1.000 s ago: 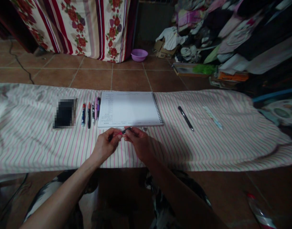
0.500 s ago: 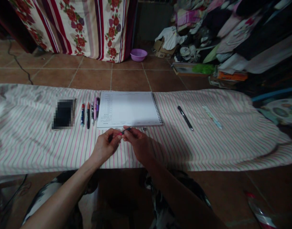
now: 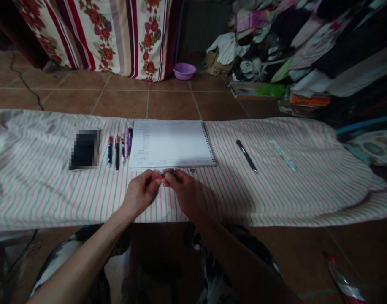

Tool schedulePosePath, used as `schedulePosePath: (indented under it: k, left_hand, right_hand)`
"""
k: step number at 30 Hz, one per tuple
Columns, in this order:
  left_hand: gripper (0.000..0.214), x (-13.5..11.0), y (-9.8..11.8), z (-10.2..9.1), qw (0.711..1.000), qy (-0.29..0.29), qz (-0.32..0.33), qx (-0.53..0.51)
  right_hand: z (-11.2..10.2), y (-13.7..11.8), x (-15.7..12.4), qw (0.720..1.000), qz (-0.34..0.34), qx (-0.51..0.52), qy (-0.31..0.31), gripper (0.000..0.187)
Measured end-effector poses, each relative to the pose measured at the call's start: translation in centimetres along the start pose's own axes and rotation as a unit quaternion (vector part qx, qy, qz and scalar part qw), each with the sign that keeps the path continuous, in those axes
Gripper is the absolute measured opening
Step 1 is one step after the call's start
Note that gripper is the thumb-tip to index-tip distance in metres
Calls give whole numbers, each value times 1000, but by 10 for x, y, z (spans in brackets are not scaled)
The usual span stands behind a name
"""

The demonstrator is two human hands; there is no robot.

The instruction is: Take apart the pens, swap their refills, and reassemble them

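Just below the spiral notebook (image 3: 171, 143), left hand (image 3: 139, 196) and right hand (image 3: 187, 192) meeting, fingers of both pinching one dark pen (image 3: 166, 173).

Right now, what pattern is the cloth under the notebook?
The cloth is whitish with thin pink and dark stripes; head view.

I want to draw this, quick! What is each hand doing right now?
Left hand: closed, fingertips pinching the pen.
Right hand: closed, fingertips pinching the same pen.
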State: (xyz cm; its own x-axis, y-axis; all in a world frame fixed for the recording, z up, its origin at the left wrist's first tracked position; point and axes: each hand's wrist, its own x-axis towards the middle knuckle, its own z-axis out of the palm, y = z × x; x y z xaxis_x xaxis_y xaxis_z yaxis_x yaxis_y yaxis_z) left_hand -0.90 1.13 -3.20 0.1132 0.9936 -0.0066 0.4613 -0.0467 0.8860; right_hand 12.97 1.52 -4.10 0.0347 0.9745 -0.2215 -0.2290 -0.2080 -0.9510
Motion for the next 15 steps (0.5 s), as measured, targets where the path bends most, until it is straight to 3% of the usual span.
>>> schedulePosePath:
  k: [3, 6, 10, 15]
  left_hand:
    - [29, 1, -2, -1, 1000, -1, 1, -7]
    - [36, 3, -2, -3, 999, 37, -23, -23]
    - [34, 6, 1, -9, 982, 72, -89, -153]
    - [36, 5, -2, -12, 972, -40, -113, -204]
  right_hand:
    - [0, 1, 2, 1000, 3, 21, 12, 21]
    - [-1, 1, 5, 998, 3, 56, 34, 21]
    - [-1, -5, 8, 990, 29, 116, 81, 19]
    - [1, -10, 6, 986, 43, 137, 87, 19]
